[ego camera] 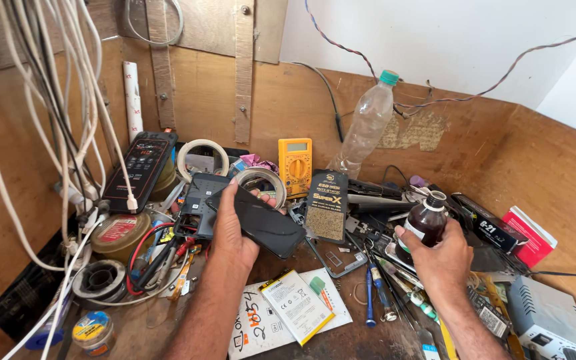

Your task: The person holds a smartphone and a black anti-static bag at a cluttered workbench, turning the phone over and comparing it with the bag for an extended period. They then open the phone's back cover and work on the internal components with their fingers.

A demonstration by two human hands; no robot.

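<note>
Phone [261, 227], black and flat, lies in the left hand [231, 233] above the middle of the table [341, 340]; its long axis slants from upper left, near the tape rolls, down to lower right, face tilted toward the camera. The left hand is closed round it, thumb on the near edge and fingertips showing over the far edge.

At the table's left edge white cables [68, 133] hang down past a second black phone [140, 170] that leans upright against the back wall. Below it sit a round tin [118, 233], a solder spool [101, 279] and, nearer the front left corner, a small tape roll [95, 330]. Two larger tape rings [203, 157] lie behind the held phone, with a yellow multimeter [295, 165] just beside them.

Toward the front edge a flat battery [298, 307] rests on white paper [255, 330]. An empty clear plastic bottle [367, 127] with a green cap leans against the back wall.

Right of centre, the right hand [443, 257] is wrapped round a small brown bottle [425, 223], which stands upright; its dark glass hides how full it is. Blue-handled screwdrivers [373, 293] lie just left of that hand. A red box [529, 235] and a grey unit [548, 317] sit by the right edge.
</note>
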